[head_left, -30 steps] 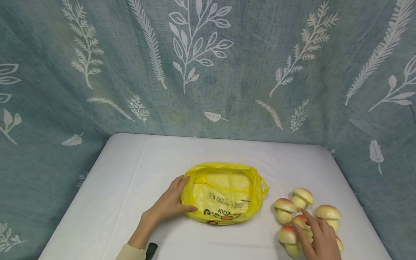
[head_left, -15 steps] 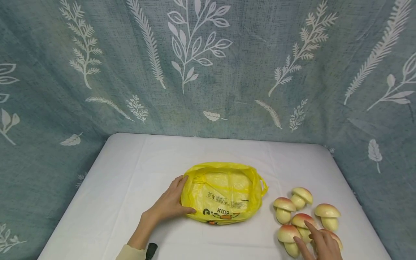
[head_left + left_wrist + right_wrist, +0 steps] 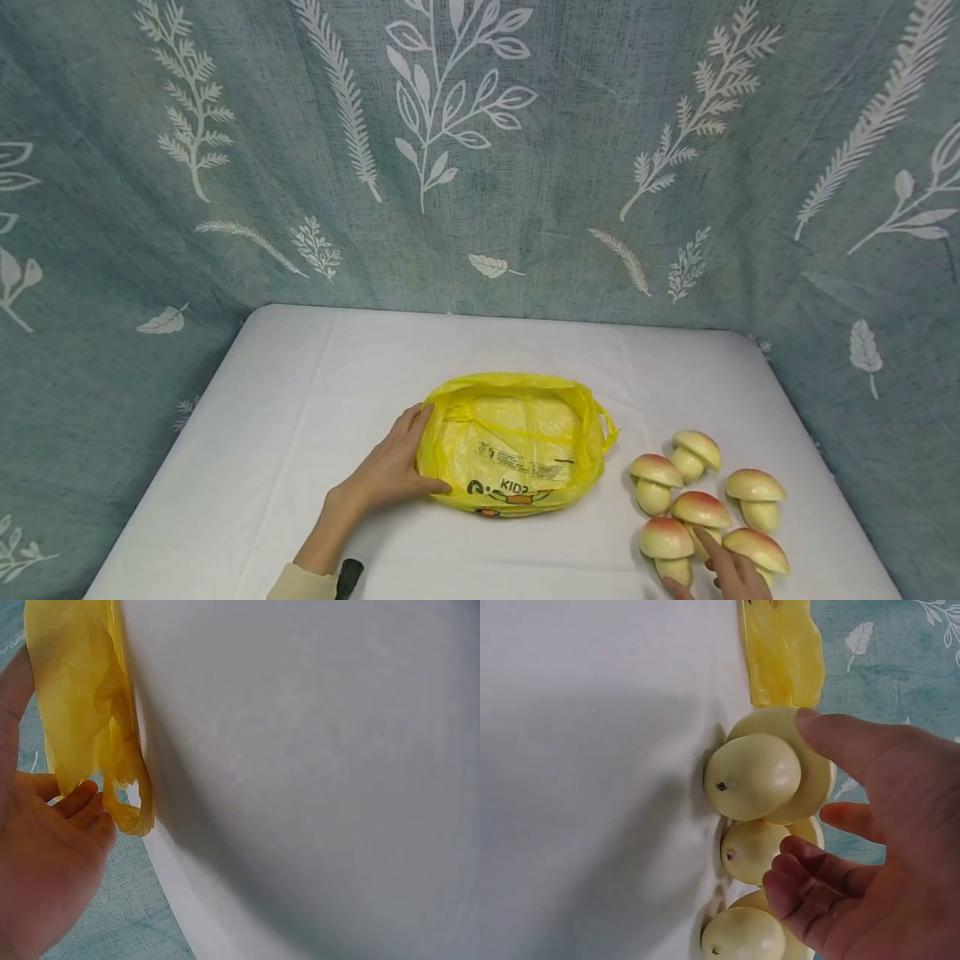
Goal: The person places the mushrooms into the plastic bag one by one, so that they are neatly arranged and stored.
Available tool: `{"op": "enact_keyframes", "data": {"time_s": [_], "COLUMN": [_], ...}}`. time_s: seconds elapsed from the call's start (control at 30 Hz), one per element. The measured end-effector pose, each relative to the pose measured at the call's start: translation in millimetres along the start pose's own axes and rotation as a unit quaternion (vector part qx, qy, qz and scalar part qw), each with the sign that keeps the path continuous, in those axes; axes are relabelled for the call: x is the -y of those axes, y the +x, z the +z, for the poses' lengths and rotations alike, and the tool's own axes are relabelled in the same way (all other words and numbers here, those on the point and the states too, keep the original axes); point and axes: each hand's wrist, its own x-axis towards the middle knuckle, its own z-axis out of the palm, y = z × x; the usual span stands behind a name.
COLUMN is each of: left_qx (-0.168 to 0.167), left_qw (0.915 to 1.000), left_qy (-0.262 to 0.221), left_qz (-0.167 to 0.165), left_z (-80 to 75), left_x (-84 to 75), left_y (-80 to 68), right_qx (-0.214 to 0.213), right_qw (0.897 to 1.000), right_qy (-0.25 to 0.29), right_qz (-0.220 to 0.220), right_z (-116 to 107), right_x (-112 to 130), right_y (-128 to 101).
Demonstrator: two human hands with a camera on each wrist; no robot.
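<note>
A yellow plastic bag (image 3: 517, 442) stands with its mouth open at the middle of the table. My left hand (image 3: 392, 467) holds its left end, thumb at the front and fingers at the side. In the left wrist view the bag's wall (image 3: 75, 682) and a hanging loop (image 3: 135, 810) are beside the fingers. My right hand (image 3: 731, 573) is over a group of several toy mushrooms with pale stems and reddish caps. Its thumb (image 3: 840, 739) is at the cap of the front-left mushroom (image 3: 667, 540); the index finger (image 3: 707, 543) overlaps the mushroom behind (image 3: 701, 510).
Further mushrooms stand around the right hand: one at the back (image 3: 695, 454), one at the right (image 3: 755, 498), one in front (image 3: 757, 550). White cloth covers the table (image 3: 360, 358). A patterned blue-green curtain (image 3: 555, 233) hangs behind. A black object (image 3: 349, 575) is by the left sleeve (image 3: 300, 583).
My right hand has drawn back toward the table's front, its fingers coming down to the front-left mushroom. The left hand and the bag have stayed in place.
</note>
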Motion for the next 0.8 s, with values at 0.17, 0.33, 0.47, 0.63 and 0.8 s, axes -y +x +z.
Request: {"op": "enact_keyframes", "data": {"time_s": [0.17, 0.33, 0.47, 0.63, 0.8], "left_qx": [0.001, 0.001, 0.001, -0.002, -0.003], "left_qw": [1.0, 1.0, 1.0, 0.9999, 0.9999], "left_qy": [0.0, -0.003, -0.006, -0.006, -0.008], "left_qz": [0.003, 0.005, 0.006, 0.01, 0.015], "left_z": [-0.1, -0.3, -0.2, -0.1, -0.6], "left_x": [0.8, 0.9, 0.4, 0.4, 0.9], "left_y": [-0.2, -0.4, -0.2, 0.2, 0.1], "right_qx": [0.014, 0.074, 0.203, 0.34, 0.311], "right_qw": [1.0, 0.997, 0.977, 0.93, 0.938], "right_qy": [0.004, 0.007, 0.043, 0.09, 0.107], "right_qz": [-0.018, 0.002, 0.037, 0.105, 0.105], "right_z": [3.1, 3.0, 3.4, 8.5, 9.6], "right_x": [-5.2, -8.4, -16.0, -26.6, -26.4], "right_y": [-0.4, 0.8, 14.7, 32.8, 25.7]}}
